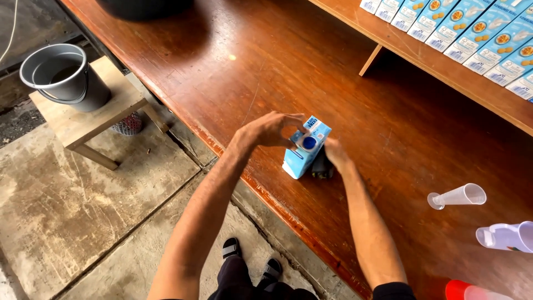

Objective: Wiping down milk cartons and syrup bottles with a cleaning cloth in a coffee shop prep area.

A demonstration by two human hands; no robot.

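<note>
A blue and white drink carton (305, 156) with a round blue cap on top stands on the brown wooden counter (255, 72), near its front edge. My left hand (270, 129) curls over the carton's top with the fingertips at the cap. On the carton's right side, my right hand (334, 154) grips it and steadies it. Something small and dark sits against the carton's base under my right hand; I cannot tell what it is.
A clear plastic measuring cup (458, 196) lies on its side at the right. Beside it is a white jug (508, 236) and a red-lidded container (472, 290). Several blue cartons (477, 28) line a shelf. A grey bucket (64, 76) sits on a low wooden stool.
</note>
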